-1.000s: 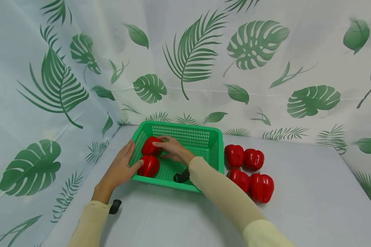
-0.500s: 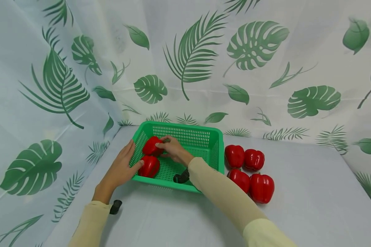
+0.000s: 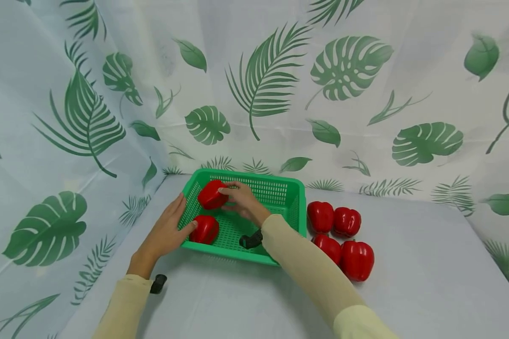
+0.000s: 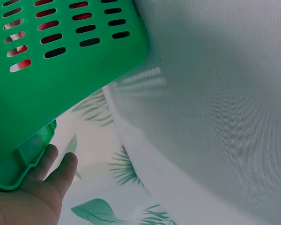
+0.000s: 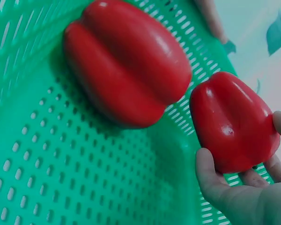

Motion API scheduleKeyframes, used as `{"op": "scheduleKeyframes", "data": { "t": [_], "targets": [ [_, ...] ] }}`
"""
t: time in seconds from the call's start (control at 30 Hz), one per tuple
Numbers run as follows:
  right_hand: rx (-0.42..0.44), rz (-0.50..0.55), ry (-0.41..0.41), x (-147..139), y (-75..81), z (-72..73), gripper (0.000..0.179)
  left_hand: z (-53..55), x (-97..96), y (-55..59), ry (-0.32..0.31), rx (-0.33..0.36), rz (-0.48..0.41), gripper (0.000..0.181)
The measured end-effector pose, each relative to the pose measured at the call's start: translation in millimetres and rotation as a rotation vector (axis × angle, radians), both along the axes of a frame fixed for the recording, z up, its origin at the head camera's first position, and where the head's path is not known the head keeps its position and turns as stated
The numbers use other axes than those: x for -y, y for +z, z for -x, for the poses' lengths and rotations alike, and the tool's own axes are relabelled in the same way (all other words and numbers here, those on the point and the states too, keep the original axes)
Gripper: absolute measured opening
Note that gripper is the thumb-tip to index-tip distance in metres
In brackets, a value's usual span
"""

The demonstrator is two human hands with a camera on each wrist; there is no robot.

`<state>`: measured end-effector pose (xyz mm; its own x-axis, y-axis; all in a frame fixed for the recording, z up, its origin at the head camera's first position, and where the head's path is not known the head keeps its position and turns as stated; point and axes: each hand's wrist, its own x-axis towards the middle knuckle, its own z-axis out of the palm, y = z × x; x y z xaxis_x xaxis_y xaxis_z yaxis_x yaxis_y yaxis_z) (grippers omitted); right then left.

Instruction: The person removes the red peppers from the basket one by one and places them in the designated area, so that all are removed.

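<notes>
A green plastic basket (image 3: 242, 254) with slotted walls stands on the table. My left hand (image 3: 163, 233) grips its left side, thumb over the rim and fingers along the outer wall; the left wrist view shows fingertips (image 4: 65, 168) against the outside. Inside the basket, my right hand (image 3: 242, 201) holds a red bell pepper (image 3: 212, 194) between thumb and fingers. In the right wrist view that held pepper (image 5: 234, 124) is tilted and raised off the basket floor. A second bell pepper (image 3: 205, 229) lies in the near left corner, close to my left thumb.
Several more red bell peppers (image 3: 357, 260) sit in a cluster on the table, just right of the basket. A leaf-printed white curtain (image 3: 258, 94) rises behind and to the left. Black devices (image 3: 251, 240) are strapped to both wrists.
My right hand has raised the far pepper and tilted it, moving it slightly right and away from the near pepper. The left hand has stayed at the basket's side.
</notes>
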<state>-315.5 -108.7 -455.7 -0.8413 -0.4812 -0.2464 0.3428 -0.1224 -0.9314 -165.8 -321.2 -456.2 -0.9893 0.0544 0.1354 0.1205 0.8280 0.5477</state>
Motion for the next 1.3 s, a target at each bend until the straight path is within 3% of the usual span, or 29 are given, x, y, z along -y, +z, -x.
{"op": "scheduleKeyframes", "data": {
  "t": [0.37,0.7,1.3],
  "targets": [
    [0.003,0.052,0.008,-17,19.0,-2.1,0.045,-1.5,-1.8,3.2,-0.006,-0.002,0.016,0.083],
    [0.043,0.114,-0.031,-39,38.1,-1.8,0.042,-2.0,-0.9,2.3,-0.017,-0.006,0.022,0.085],
    [0.005,0.161,-0.054,-89,59.5,-9.8,0.036,-1.4,-1.9,2.4,-0.013,0.013,0.022,0.086]
  ]
}}
